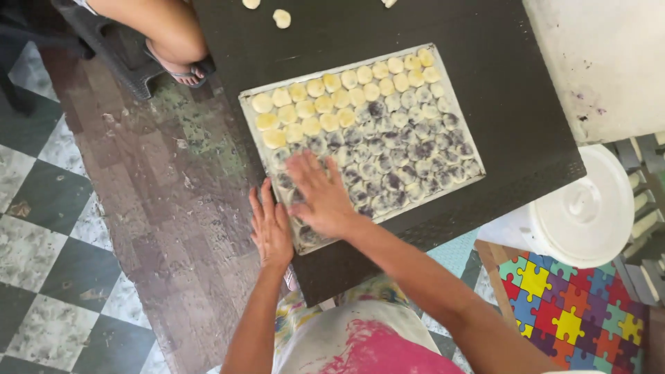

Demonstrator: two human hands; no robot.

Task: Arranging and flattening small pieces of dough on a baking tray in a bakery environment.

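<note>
A metal tray (463,104) lies on a dark table (512,138). It is packed with rows of small round dough pieces: pale yellow ones (325,102) along the far rows and purple-speckled grey ones (409,156) over the rest. My right hand (320,197) lies flat, fingers spread, on the speckled pieces at the tray's near left corner. My left hand (270,228) is flat and open against the tray's near left edge, at the table's side.
Two loose dough pieces (280,18) lie on the table beyond the tray. Another person's sandalled foot (179,66) rests on a black chair base at the top left. A white lidded bucket (585,204) and a colourful puzzle mat (568,305) sit at the right.
</note>
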